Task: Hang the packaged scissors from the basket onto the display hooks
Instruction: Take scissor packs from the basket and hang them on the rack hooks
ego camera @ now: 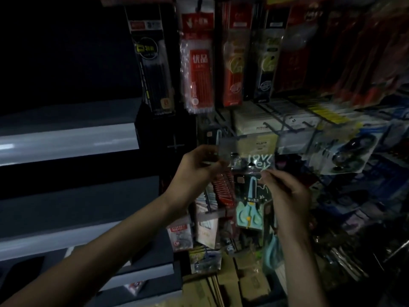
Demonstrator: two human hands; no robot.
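A clear pack of light-blue scissors (250, 196) hangs upright between my two hands in front of the display wall. My left hand (197, 165) pinches its top left corner. My right hand (287, 191) pinches the pack's right edge just below the header. The header with its hang hole (251, 163) sits close under a dark display hook (228, 131); whether the hook passes through the hole is too dim to tell. A second light-blue scissors pack (273, 251) dangles below my right wrist. The basket is out of sight.
Pen and refill packs (199, 63) hang in a row above. White boxed goods (254, 122) and more hooks with packs (354, 151) fill the right. Grey shelves (66, 138) run along the left. Cardboard boxes (232, 284) lie below.
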